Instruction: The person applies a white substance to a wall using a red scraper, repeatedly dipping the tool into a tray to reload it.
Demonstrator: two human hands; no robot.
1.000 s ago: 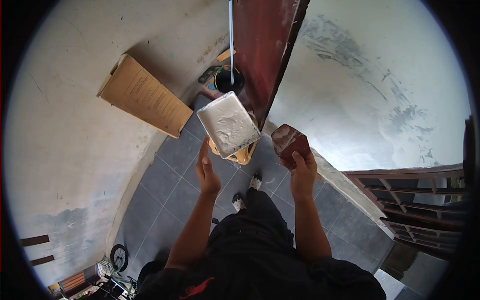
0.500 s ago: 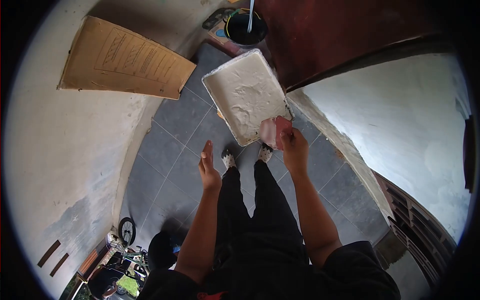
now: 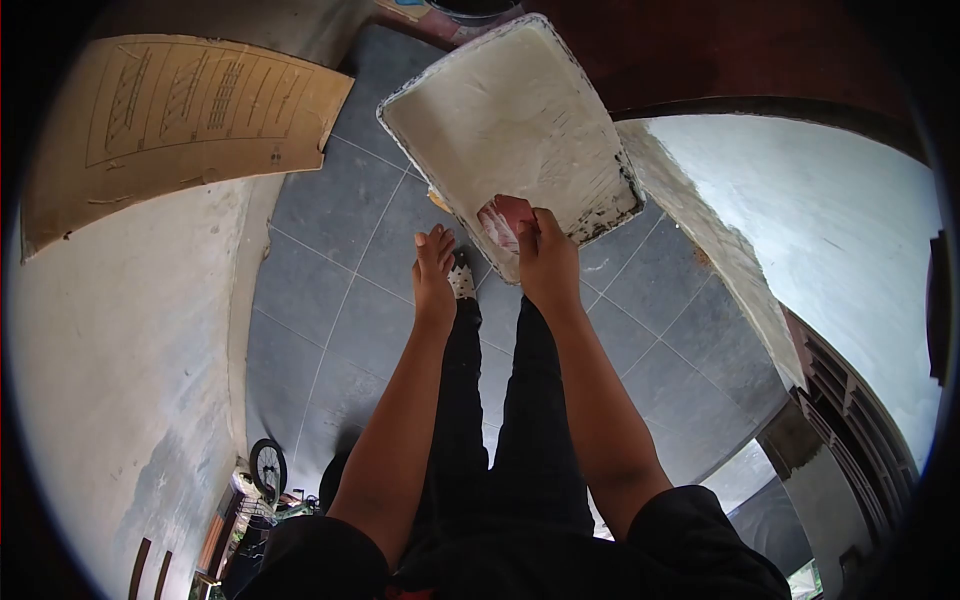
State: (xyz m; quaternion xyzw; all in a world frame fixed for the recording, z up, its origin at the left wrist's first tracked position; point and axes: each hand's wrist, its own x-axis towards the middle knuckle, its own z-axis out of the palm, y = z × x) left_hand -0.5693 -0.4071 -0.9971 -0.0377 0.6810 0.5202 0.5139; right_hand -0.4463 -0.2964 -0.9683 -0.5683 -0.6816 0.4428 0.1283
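A rectangular tray (image 3: pixel 600 215) full of white putty fills the upper middle of the view. My right hand (image 3: pixel 545 265) grips a small red scraper (image 3: pixel 506 217) smeared with white, its blade dipped into the tray's near edge. My left hand (image 3: pixel 434 275) hovers just left of the tray's near corner, fingers straight and apart, holding nothing. My dark trouser legs and patterned socks (image 3: pixel 462 282) show below the hands.
A flattened cardboard sheet (image 3: pixel 170 110) leans on the pale wall at upper left. Grey floor tiles (image 3: pixel 340 290) run beneath me. A dark red door (image 3: pixel 760 50) is at top right, a wooden railing (image 3: pixel 860 420) at right, a small bicycle (image 3: pixel 268 470) at lower left.
The view tipped down and the tray came closer. My right hand brought the scraper from beside the tray into its near edge. My left hand rose toward the tray's corner.
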